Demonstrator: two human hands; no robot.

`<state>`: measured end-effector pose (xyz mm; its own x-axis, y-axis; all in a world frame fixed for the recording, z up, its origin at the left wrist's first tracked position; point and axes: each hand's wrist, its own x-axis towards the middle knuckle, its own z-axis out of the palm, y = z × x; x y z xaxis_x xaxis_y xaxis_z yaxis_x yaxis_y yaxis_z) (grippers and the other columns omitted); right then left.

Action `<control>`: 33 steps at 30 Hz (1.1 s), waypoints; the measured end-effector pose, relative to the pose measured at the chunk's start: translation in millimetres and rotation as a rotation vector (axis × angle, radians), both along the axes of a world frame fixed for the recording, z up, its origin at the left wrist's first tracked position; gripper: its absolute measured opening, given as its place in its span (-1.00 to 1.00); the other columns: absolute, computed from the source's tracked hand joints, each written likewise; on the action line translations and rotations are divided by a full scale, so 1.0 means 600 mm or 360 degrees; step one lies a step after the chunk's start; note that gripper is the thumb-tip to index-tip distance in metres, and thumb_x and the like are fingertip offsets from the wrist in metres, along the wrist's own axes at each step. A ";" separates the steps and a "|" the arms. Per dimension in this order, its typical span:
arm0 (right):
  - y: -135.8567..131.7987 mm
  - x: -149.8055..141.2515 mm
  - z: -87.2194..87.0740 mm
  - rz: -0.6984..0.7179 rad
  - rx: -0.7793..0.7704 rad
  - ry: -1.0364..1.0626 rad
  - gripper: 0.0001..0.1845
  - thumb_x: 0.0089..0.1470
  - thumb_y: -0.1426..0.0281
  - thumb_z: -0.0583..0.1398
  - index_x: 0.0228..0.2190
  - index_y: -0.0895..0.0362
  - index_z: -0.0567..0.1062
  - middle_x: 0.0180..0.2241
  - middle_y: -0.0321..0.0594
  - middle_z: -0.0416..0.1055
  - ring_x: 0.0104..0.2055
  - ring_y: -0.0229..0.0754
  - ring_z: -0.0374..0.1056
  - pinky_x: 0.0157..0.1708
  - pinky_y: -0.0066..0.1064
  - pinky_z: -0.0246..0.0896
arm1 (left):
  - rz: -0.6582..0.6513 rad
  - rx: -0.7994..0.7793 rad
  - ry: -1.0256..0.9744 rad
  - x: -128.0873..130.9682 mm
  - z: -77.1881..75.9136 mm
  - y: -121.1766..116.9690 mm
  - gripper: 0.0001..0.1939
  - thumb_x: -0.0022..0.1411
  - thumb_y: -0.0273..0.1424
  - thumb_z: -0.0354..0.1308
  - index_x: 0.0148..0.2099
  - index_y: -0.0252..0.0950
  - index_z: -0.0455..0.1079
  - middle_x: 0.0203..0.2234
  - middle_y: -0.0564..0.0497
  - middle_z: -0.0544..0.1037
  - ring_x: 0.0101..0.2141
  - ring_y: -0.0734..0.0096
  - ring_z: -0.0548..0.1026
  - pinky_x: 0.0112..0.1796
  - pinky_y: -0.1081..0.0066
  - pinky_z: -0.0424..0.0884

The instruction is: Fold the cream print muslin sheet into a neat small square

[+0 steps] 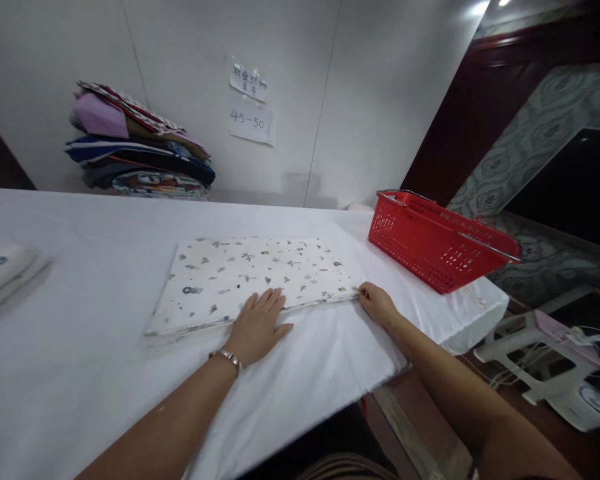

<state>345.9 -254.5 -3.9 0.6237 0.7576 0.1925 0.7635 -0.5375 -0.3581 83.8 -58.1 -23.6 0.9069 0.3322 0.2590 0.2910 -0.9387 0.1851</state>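
Observation:
A white cloth (260,273) with small printed shapes lies folded in a flat rectangle on the white-covered table (100,267). My left hand (260,323) rests flat on its near edge, fingers stretched out and thumb apart. At the near right corner, my right hand (377,303) pinches the layered edge of the cloth between thumb and fingers. The layers show along the near side.
A red plastic basket (430,243) stands at the table's right end. Folded fabrics (145,147) are piled against the wall at the back left. Another folded cloth (10,273) lies at the far left. A white stool (535,353) stands beyond the right edge.

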 end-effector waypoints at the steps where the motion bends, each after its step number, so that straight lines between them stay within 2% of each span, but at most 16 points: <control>1: 0.000 0.000 0.002 0.0009 -0.0028 -0.0015 -0.86 -0.02 0.46 0.06 -0.38 0.09 0.39 -0.45 -0.30 0.38 -0.43 -0.26 0.24 -0.42 -0.49 0.05 | 0.0001 -0.0004 0.0000 0.000 0.001 0.000 -0.43 0.20 -0.08 -0.13 0.18 -0.24 0.10 0.19 -0.06 0.11 0.18 0.20 0.02 0.14 0.10 -0.07; 5: 0.002 -0.001 0.006 0.0115 -0.0072 -0.0190 -0.80 -0.02 0.49 0.06 -0.31 0.09 0.40 -0.30 -0.24 0.38 -0.32 -0.24 0.27 -0.32 -0.46 0.10 | -0.0006 -0.0015 -0.0007 0.000 0.001 -0.001 -0.44 0.20 -0.09 -0.13 0.17 -0.25 0.11 0.19 -0.07 0.11 0.18 0.19 0.01 0.13 0.08 -0.07; 8: 0.008 -0.009 0.008 0.0298 0.0014 -0.0388 -0.73 -0.03 0.52 0.07 -0.24 0.09 0.40 -0.18 -0.17 0.34 -0.16 -0.18 0.24 -0.20 -0.40 0.13 | -0.0006 -0.0020 -0.0012 0.000 0.000 0.000 -0.44 0.19 -0.09 -0.12 0.16 -0.26 0.12 0.19 -0.08 0.11 0.18 0.18 0.01 0.13 0.07 -0.06; 12: 0.027 -0.026 0.014 0.0572 0.0118 -0.0474 -0.71 -0.02 0.52 0.08 -0.21 0.11 0.43 -0.17 -0.12 0.34 -0.11 -0.14 0.23 -0.12 -0.32 0.14 | -0.0007 -0.0011 0.0001 0.000 0.001 0.000 -0.44 0.20 -0.10 -0.12 0.16 -0.28 0.12 0.19 -0.08 0.10 0.18 0.18 0.01 0.13 0.07 -0.07; 16: 0.045 -0.032 0.017 0.0731 0.0022 -0.0466 -0.76 0.06 0.47 0.06 -0.25 0.11 0.47 -0.21 -0.10 0.39 -0.15 -0.10 0.25 -0.14 -0.26 0.14 | 0.0017 -0.0007 0.0057 0.000 0.004 -0.001 -0.43 0.20 -0.10 -0.12 0.17 -0.29 0.10 0.20 -0.07 0.09 0.19 0.19 0.00 0.14 0.08 -0.07; 26: 0.060 -0.028 0.010 0.0874 -0.0041 -0.0498 -0.74 0.14 0.41 0.02 -0.26 0.11 0.49 -0.24 -0.10 0.41 -0.19 -0.13 0.27 -0.19 -0.30 0.13 | 0.0014 -0.0020 0.0045 -0.001 0.001 -0.001 -0.43 0.20 -0.08 -0.13 0.17 -0.27 0.10 0.20 -0.06 0.08 0.19 0.20 0.00 0.14 0.09 -0.08; 33: 0.060 -0.023 0.002 0.0893 0.0108 -0.0621 -0.76 0.13 0.45 0.02 -0.37 0.14 0.48 -0.31 -0.11 0.41 -0.25 -0.15 0.26 -0.24 -0.33 0.14 | 0.0001 -0.0016 0.0034 0.000 0.001 -0.001 -0.44 0.20 -0.09 -0.12 0.17 -0.27 0.09 0.20 -0.06 0.09 0.19 0.19 0.00 0.14 0.09 -0.08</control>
<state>332.3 -218.3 -2.9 0.0157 0.9242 0.3817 0.9998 -0.0090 -0.0192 83.7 -58.5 -22.9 0.9120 0.3355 0.2360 0.2958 -0.9365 0.1885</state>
